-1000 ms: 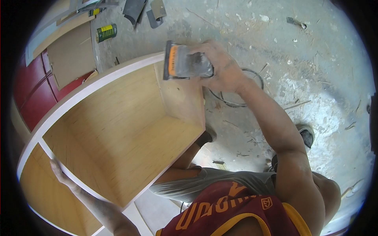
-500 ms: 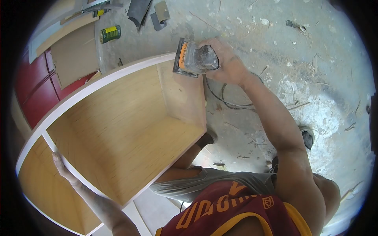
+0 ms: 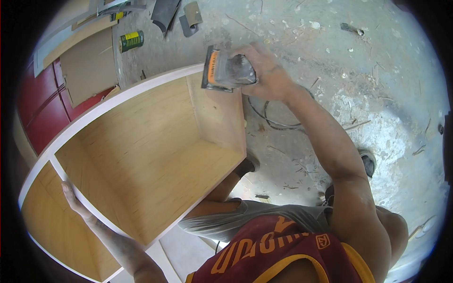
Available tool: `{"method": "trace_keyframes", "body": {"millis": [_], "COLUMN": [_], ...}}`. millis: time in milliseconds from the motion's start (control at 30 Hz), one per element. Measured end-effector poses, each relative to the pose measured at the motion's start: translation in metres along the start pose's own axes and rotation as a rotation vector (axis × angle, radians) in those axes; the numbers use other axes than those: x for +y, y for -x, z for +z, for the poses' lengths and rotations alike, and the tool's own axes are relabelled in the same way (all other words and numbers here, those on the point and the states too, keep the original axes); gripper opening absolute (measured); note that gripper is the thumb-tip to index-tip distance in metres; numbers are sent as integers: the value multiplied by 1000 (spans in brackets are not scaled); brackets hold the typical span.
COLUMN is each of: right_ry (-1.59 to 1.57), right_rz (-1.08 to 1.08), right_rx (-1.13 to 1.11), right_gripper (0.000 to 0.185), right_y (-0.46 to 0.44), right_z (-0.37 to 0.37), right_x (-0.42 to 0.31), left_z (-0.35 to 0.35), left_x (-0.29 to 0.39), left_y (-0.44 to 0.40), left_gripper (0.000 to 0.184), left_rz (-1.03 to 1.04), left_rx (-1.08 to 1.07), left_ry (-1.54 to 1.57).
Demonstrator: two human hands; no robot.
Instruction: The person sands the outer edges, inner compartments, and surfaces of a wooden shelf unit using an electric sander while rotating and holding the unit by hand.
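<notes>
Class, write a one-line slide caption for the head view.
Right hand holding a sander at one corner of a cabinet, left hand against its divider.

Your open wooden cabinet (image 3: 137, 155), pale yellow inside with whitish edges, faces you tilted, showing two compartments, the nearer-right one larger. At the cabinet's far right corner, your grey sander (image 3: 230, 70), orange-banded, stands with its dark pad edge-on, apparently against the rim, though contact is hard to see.

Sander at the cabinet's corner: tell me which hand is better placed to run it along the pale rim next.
Probably the right hand: it grips the sander at the rim, while the left hand is at the divider edge, well away.
</notes>
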State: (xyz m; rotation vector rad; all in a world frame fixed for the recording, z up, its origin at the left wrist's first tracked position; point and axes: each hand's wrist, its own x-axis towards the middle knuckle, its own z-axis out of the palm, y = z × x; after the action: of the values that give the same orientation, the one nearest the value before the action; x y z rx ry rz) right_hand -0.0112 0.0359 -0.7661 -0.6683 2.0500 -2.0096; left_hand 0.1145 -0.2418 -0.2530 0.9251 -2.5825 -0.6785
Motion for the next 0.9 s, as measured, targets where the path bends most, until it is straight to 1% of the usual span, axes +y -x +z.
{"method": "trace_keyframes", "body": {"millis": [100, 167, 233, 300, 400, 467, 500, 600, 767, 867, 900], "right_ry": [-10, -38, -76, -118, -126, -44, -44, -43, -78, -73, -71], "right_rz": [-40, -145, -140, -128, -113, -6, -7, -48, -147, -155, -156], "right_rx": [-50, 13, 11, 5, 40, 27, 29, 38, 9, 39, 40], "right_gripper": [80, 81, 80, 79, 78, 78, 78, 77, 77, 77, 77], "right_y": [-11, -16, -18, -15, -6, -2, -1, -7, -27, -29, -27], "right_z": [-4, -1, 0, 4, 10, 7, 8, 7, 0, 4, 4], "right_x": [-36, -54, -56, -46, -4, 2, 4, -10, -74, -82, -75], "left_z": [8, 11, 15, 11, 5, 16, 15, 10, 10, 14, 15], "left_x": [2, 3, 5, 4, 2, 7, 6, 2, 2, 5, 5], "left_y": [4, 6, 7, 6, 2, 7, 5, 0, 1, 2, 1], "left_gripper": [75, 77, 78, 80, 81, 82, 82, 81, 81, 82, 82], "left_rz": [36, -20, -7, -1, -8, -23, -22, 2, 2, -7, -6], "left_rx": [0, 7, 7, 5, -24, -32, -32, -81, -61, -50, -51], "left_ry": [-5, 25, 8, -13, -12, 1, 2, 25, 10, 25, 27]}}
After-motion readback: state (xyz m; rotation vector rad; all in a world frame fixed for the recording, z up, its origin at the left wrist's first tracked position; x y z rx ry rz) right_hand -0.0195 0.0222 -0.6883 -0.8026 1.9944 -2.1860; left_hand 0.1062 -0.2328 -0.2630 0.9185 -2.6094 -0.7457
